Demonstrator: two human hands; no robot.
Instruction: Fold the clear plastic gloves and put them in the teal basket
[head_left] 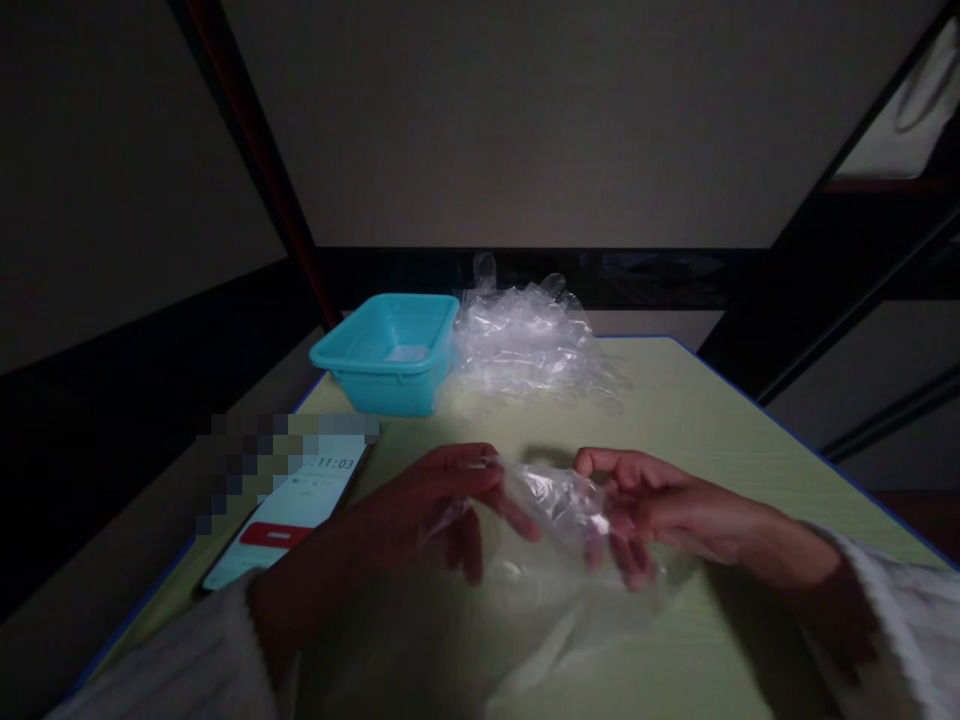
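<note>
A clear thin plastic piece (559, 500) is stretched between my two hands above the table's near part, its lower part hanging toward me. My left hand (450, 500) grips its left side, thumb and fingers around the film, some fingertips showing through it. On the other side my right hand (645, 505) pinches the film, with several fingers curled behind it. Beyond my hands a heap of clear, crinkled plastic (525, 340), with glove-like finger shapes, lies at the far edge of the table.
A turquoise basket (382, 385) stands left of the heap, with something pale inside. A phone (300, 510) with a lit screen lies by my left forearm. The pale green table (675, 410) has a blue edge, and a wall rises behind it.
</note>
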